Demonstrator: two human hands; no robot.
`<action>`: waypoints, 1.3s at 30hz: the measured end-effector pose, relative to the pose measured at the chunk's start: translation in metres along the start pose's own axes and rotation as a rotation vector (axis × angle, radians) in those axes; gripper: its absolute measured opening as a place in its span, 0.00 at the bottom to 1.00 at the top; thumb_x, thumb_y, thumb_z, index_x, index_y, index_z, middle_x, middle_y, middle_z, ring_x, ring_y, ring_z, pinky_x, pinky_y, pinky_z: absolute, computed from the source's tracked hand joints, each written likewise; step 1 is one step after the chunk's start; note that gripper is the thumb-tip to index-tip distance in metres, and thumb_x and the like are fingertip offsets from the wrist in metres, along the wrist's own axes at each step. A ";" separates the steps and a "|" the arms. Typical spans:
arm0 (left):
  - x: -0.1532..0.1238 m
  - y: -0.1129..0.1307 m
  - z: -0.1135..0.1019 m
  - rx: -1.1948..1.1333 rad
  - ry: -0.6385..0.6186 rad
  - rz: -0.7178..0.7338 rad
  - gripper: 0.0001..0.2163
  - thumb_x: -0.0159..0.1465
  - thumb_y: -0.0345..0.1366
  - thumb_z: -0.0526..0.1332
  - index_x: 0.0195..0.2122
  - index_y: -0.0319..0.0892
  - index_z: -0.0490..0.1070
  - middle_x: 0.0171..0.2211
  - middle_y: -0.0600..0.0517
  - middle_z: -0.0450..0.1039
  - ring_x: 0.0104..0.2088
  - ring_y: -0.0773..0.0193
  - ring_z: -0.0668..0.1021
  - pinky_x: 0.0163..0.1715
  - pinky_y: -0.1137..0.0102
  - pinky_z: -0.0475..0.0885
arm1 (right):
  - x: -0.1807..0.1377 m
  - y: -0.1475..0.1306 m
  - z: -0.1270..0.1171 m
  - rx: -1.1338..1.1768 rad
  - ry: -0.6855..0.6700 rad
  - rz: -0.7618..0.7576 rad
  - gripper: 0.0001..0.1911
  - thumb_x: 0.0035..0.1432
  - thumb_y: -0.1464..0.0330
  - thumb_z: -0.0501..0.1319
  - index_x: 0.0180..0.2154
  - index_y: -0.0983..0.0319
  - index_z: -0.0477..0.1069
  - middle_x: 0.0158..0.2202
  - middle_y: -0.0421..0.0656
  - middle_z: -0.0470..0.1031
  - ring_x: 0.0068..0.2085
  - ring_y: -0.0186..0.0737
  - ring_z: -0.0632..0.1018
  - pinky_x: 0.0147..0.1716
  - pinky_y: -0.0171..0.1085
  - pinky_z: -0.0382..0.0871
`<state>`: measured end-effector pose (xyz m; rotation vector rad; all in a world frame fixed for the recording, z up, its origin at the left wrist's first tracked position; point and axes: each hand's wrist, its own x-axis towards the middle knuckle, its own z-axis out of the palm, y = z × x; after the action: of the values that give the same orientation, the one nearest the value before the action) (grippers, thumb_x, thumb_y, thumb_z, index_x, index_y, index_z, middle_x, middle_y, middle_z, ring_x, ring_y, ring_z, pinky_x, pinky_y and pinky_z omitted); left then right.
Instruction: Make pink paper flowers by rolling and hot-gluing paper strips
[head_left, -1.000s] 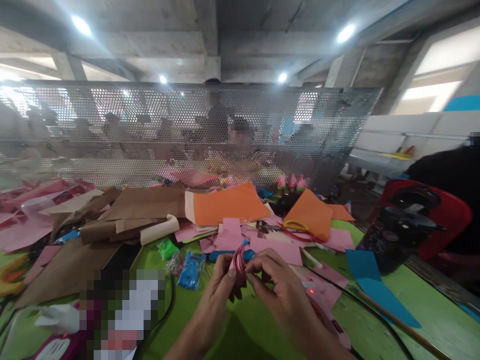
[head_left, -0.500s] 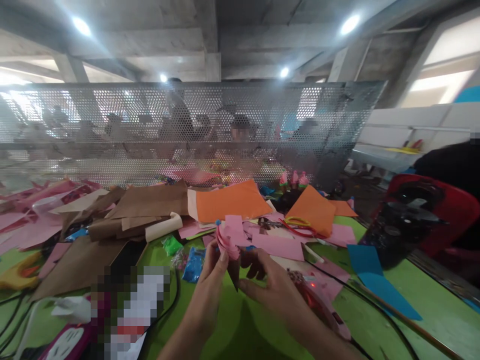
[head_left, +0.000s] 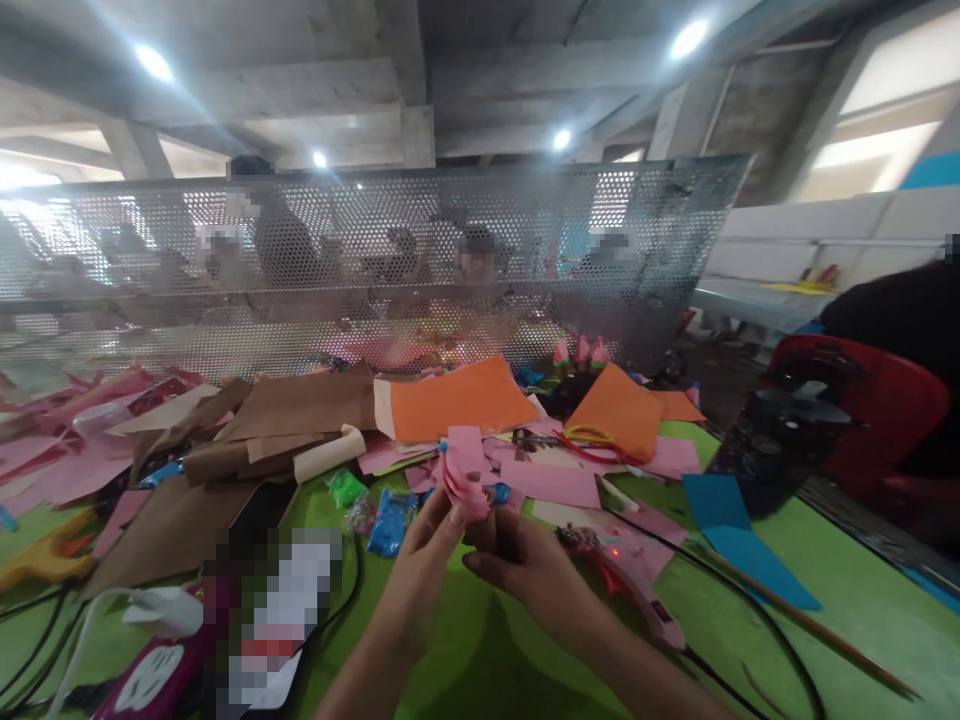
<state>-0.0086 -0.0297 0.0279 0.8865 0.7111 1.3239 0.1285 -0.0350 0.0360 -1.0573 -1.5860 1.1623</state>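
Observation:
A paper ice cream cone with a pink layered swirl (head_left: pixel 463 485) on top and a small blue tip is held up in the middle of the head view. My left hand (head_left: pixel 429 545) pinches the swirl from the left, thumb in front. From the right, my right hand (head_left: pixel 521 560) has its fingers closed around the brown lower part, which they mostly cover. Right of my right hand lies a pink glue gun (head_left: pixel 651 605) with a red light. Small blue (head_left: pixel 390 522) and green packets (head_left: pixel 345 487) rest just left of my hands.
Brown sheets (head_left: pixel 300 405), orange sheets (head_left: pixel 457 400) and pink papers (head_left: pixel 551 484) litter the green table (head_left: pixel 420 660). Left are a power strip (head_left: pixel 150 680) and a yellow tool (head_left: pixel 45 550). Blue felt (head_left: pixel 757 545), a stick and cords lie right. A perforated metal screen (head_left: pixel 337 240) stands behind.
The cone has shifted slightly right and tilted. My right hand, earlier spread beside the cone's point, has closed around the brown part. A person behind the screen has moved left.

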 end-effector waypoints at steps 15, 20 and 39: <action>-0.004 -0.005 -0.002 -0.036 -0.046 -0.244 0.19 0.48 0.42 0.73 0.41 0.44 0.76 0.42 0.48 0.78 0.48 0.52 0.75 0.49 0.63 0.68 | -0.010 -0.006 0.000 -0.221 -0.064 0.121 0.06 0.55 0.70 0.62 0.38 0.61 0.72 0.33 0.41 0.76 0.35 0.42 0.75 0.32 0.35 0.68; -0.005 -0.012 -0.004 -0.052 0.027 -0.288 0.21 0.50 0.40 0.71 0.45 0.42 0.75 0.47 0.45 0.77 0.50 0.51 0.74 0.52 0.61 0.67 | -0.007 -0.004 -0.002 -0.326 -0.116 0.158 0.10 0.55 0.69 0.62 0.41 0.59 0.74 0.32 0.43 0.78 0.32 0.45 0.77 0.30 0.36 0.70; 0.025 0.072 -0.072 1.501 0.677 0.223 0.11 0.61 0.44 0.58 0.33 0.40 0.70 0.35 0.38 0.75 0.46 0.38 0.71 0.45 0.49 0.60 | -0.003 0.008 -0.005 -0.819 -0.162 0.057 0.05 0.51 0.70 0.62 0.26 0.61 0.66 0.27 0.43 0.75 0.29 0.43 0.73 0.27 0.35 0.57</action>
<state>-0.1030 0.0064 0.0553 1.6954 2.3323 1.1283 0.1347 -0.0354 0.0283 -1.5482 -2.2511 0.6232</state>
